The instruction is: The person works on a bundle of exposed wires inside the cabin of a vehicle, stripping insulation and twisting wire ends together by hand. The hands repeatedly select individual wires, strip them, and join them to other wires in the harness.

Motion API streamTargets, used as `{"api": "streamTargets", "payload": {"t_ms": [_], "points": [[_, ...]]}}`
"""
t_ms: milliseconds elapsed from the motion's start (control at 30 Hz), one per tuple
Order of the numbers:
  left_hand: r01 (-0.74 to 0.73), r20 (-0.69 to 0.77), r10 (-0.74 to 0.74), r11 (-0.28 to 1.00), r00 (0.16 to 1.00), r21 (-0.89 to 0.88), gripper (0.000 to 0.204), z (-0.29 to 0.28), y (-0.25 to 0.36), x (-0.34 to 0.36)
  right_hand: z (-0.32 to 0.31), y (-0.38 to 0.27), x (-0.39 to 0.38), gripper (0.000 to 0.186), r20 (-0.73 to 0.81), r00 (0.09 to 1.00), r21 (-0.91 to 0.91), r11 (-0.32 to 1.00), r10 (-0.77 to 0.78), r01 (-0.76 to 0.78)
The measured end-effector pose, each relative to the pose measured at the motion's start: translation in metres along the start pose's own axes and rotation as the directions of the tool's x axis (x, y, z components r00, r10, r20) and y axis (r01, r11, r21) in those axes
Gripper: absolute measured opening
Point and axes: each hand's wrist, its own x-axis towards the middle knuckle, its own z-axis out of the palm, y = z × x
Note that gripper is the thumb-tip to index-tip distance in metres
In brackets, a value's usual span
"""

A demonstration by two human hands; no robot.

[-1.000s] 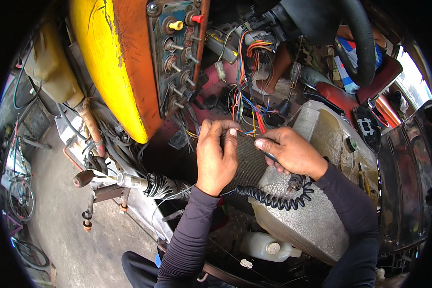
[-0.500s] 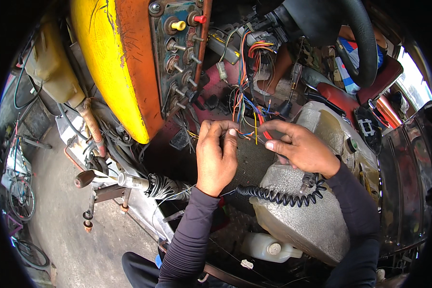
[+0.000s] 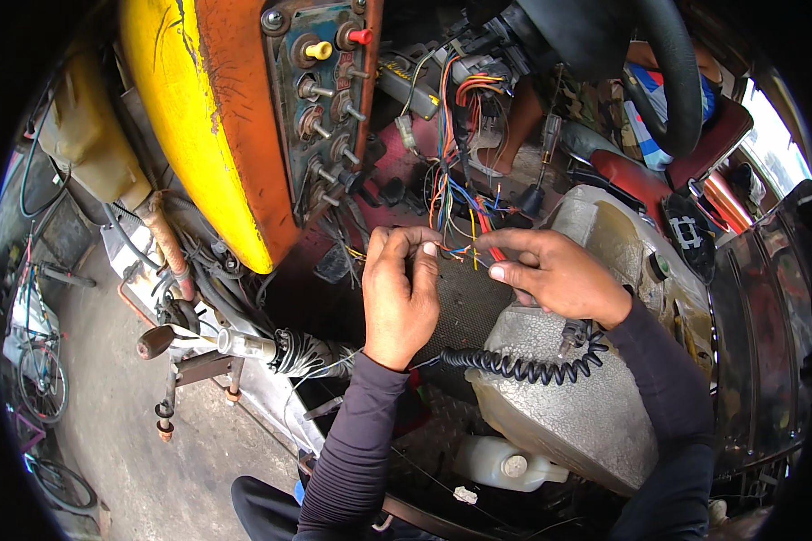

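Observation:
A bundle of coloured wires [image 3: 456, 162] hangs down from under a vehicle's dashboard. My left hand [image 3: 399, 293] pinches thin wire ends between thumb and forefinger at the bottom of the bundle. My right hand [image 3: 555, 273] pinches other thin wires just to the right, fingertips almost meeting the left ones. A black coiled cord [image 3: 523, 365] runs under my right wrist across a dirty grey engine cover [image 3: 568, 424]. Both forearms are in dark long sleeves.
An orange and yellow panel [image 3: 244, 135] with several switches and knobs stands at the upper left. A black steering wheel [image 3: 668, 72] and a red seat [image 3: 641, 180] are at the upper right. A white plastic bottle [image 3: 501, 464] lies below. Bicycles [image 3: 36, 397] stand on the ground outside, left.
Both hands have lifted from a dark flat piece up to the hanging wires. The right hand let go of what it held and now pinches wire ends beside the left.

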Motion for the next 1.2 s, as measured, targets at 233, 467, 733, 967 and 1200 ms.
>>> {"api": "streamTargets", "payload": {"t_ms": [233, 467, 733, 967, 1200], "points": [[-0.017, 0.0, 0.017, 1.0, 1.0, 0.026, 0.009, -0.001, 0.001, 0.0, -0.002, 0.002, 0.004, 0.038, 0.01, 1.0, -0.005, 1.0, -0.017, 0.017], [0.008, -0.005, -0.008, 1.0, 1.0, -0.009, 0.009, 0.0, -0.001, -0.001, -0.004, -0.009, -0.003, 0.044, 0.005, 1.0, 0.043, 0.999, -0.026, 0.026], [0.021, -0.011, -0.021, 0.999, 1.0, -0.026, 0.01, 0.001, 0.002, -0.002, -0.001, -0.005, 0.009, 0.043, 0.028, 0.997, 0.036, 0.997, -0.075, 0.074], [0.016, 0.008, -0.016, 1.0, 1.0, 0.009, 0.008, -0.002, 0.002, -0.001, -0.004, -0.007, 0.004, 0.045, 0.021, 0.998, 0.071, 0.996, -0.053, 0.051], [-0.009, -0.006, 0.009, 1.0, 1.0, 0.01, 0.009, -0.001, 0.0, -0.001, -0.015, -0.006, 0.002, 0.048, 0.104, 0.994, -0.034, 0.999, 0.03, -0.027]]}}
